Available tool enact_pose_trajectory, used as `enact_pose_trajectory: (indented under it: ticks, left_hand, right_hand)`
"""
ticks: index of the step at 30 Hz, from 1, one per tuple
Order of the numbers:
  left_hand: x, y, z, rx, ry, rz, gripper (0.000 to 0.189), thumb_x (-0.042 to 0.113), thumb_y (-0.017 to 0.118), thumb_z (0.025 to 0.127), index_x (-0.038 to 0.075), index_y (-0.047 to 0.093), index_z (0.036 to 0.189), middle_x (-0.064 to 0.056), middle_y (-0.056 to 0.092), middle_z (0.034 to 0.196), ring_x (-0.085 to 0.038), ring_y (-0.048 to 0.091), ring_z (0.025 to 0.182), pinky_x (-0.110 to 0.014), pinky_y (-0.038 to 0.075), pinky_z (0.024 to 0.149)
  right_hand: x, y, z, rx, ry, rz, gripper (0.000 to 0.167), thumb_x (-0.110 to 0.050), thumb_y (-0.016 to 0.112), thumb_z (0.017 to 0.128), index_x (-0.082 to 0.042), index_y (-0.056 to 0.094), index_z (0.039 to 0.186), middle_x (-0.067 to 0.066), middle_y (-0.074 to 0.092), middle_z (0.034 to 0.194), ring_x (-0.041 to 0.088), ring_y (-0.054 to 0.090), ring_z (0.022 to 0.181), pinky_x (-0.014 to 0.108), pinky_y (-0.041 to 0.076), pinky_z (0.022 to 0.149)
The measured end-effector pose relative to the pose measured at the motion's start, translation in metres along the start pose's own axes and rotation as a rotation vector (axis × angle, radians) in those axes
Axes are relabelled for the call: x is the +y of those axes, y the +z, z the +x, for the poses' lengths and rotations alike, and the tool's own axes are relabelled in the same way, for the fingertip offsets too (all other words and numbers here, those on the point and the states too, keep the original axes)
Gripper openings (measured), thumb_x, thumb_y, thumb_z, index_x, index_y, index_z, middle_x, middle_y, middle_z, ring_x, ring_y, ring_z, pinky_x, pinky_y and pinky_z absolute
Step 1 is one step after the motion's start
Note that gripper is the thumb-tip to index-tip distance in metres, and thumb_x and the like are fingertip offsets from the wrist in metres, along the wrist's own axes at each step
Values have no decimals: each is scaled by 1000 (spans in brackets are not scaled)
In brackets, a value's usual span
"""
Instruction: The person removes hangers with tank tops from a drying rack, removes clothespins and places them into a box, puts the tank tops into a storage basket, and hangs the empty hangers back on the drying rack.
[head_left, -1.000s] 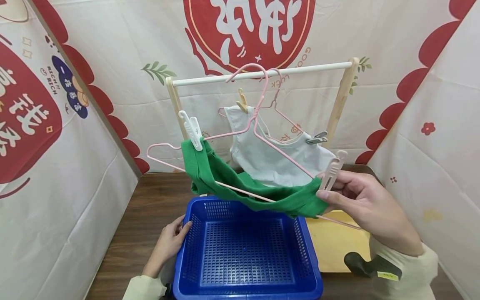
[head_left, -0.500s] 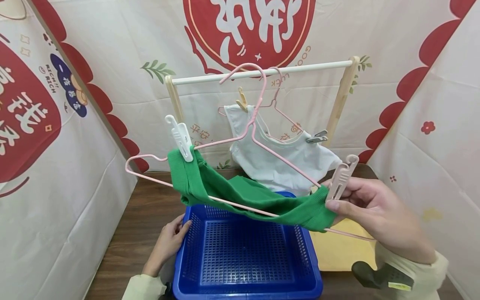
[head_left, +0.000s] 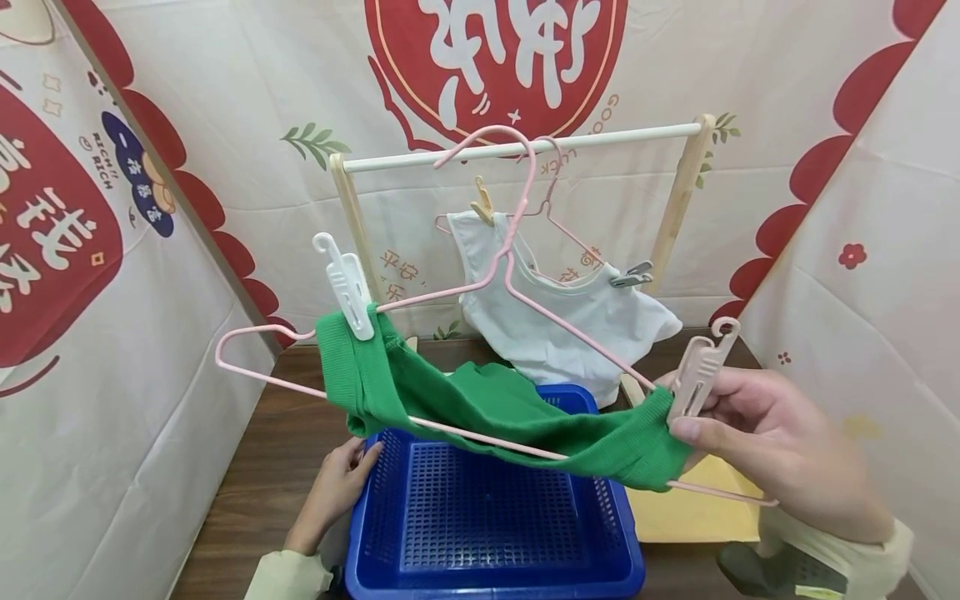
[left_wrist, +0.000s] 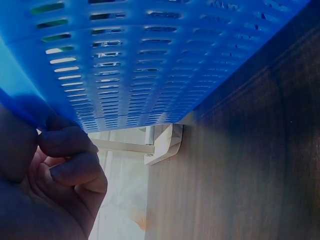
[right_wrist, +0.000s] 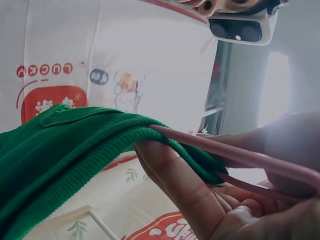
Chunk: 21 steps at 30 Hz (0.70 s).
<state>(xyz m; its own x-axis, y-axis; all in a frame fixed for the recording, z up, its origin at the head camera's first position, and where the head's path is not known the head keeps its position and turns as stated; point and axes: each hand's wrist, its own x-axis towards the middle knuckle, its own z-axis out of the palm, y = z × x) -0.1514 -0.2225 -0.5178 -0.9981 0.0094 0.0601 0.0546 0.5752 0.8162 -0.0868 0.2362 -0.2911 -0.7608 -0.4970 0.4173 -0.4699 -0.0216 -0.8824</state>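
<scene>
In the head view my right hand (head_left: 795, 454) pinches the right corner of a green garment (head_left: 450, 400) with a ribbed band, on a pink wire hanger (head_left: 508, 247). The thumb lies at the foot of a pale pink clothespin (head_left: 699, 379) there; a white clothespin (head_left: 348, 292) clips the left corner. The right wrist view has fingers under the green cloth (right_wrist: 95, 142), beside the hanger wire (right_wrist: 235, 154). My left hand (head_left: 337, 487) grips the left rim of a blue plastic basket (head_left: 491, 525). Its curled fingers (left_wrist: 75, 170) show at the basket wall (left_wrist: 165, 65).
Behind, a wooden rack with a white bar (head_left: 420, 160) bears another pink hanger with a white sleeveless top (head_left: 555, 321), held by a yellow clothespin (head_left: 482, 202) and a grey one (head_left: 632, 275). A yellow board (head_left: 693, 512) lies right of the basket. Printed cloth walls enclose the table.
The right hand has drawn the hanger and green garment nearer, lower and slightly right, and the hanger's left end has swung out leftward. Left hand and basket stay put.
</scene>
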Motion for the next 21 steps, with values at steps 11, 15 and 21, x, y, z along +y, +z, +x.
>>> enact_pose_trajectory:
  ticks: [11, 15, 21]
  left_hand:
    - [6, -2, -3, -17, -101, 1, 52, 29, 60, 100, 14, 38, 55, 10, 36, 47, -7, 38, 42, -23, 33, 43]
    - [3, 0, -2, 7, -87, 12, 41, 25, 62, 99, 13, 43, 64, 9, 39, 51, -7, 41, 46, -24, 36, 46]
    - [1, 2, -4, 45, -34, 57, 14, 16, 66, 96, 3, 62, 99, -4, 62, 80, -15, 57, 75, -34, 49, 71]
  right_hand:
    - [0, -7, -14, 17, 53, -26, 40, 26, 37, 91, 4, 64, 112, 15, 70, 99, 16, 65, 77, 23, 54, 61]
    - [5, -9, -19, 17, 24, 25, 41, 29, 36, 89, 9, 63, 111, 18, 69, 103, 22, 64, 96, 28, 55, 77]
    - [1, -13, -26, -15, 117, -34, 41, 23, 35, 94, 3, 61, 118, 16, 69, 105, 23, 67, 86, 30, 57, 67]
